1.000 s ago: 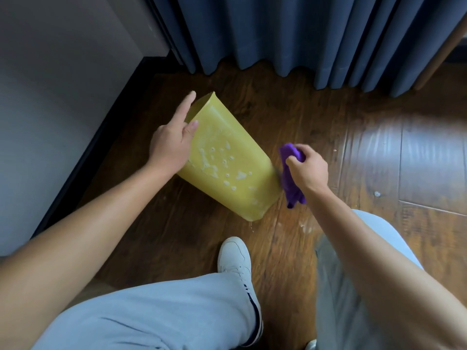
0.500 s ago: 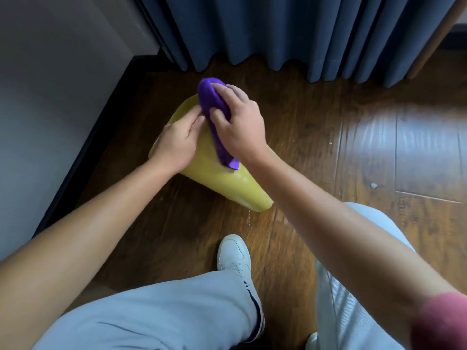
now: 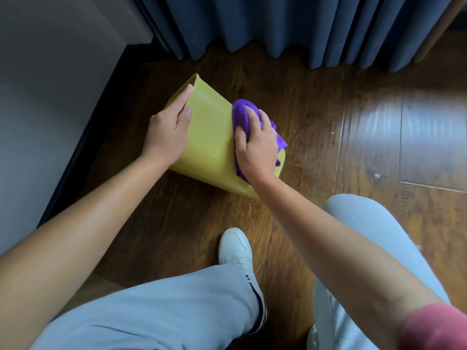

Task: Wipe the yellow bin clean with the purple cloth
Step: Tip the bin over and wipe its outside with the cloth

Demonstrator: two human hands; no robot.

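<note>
The yellow bin (image 3: 211, 137) lies tipped on its side on the wooden floor, its open rim pointing away to the upper left. My left hand (image 3: 168, 131) grips the bin's left side near the rim, fingers flat on the plastic. My right hand (image 3: 255, 145) presses the bunched purple cloth (image 3: 242, 109) against the bin's right side, toward its base. The bin's upper face looks smooth, with no visible white spots.
Dark blue curtains (image 3: 290, 26) hang along the back. A grey wall with a black skirting (image 3: 83, 137) runs down the left. My white shoe (image 3: 236, 251) and light trouser legs fill the foreground. Small white droplets (image 3: 249, 210) speckle the floor near the bin's base.
My right hand has swept the purple cloth from the bin's rim down toward its base. The white spots seen a second ago on the bin's face are gone. My left hand keeps its hold.
</note>
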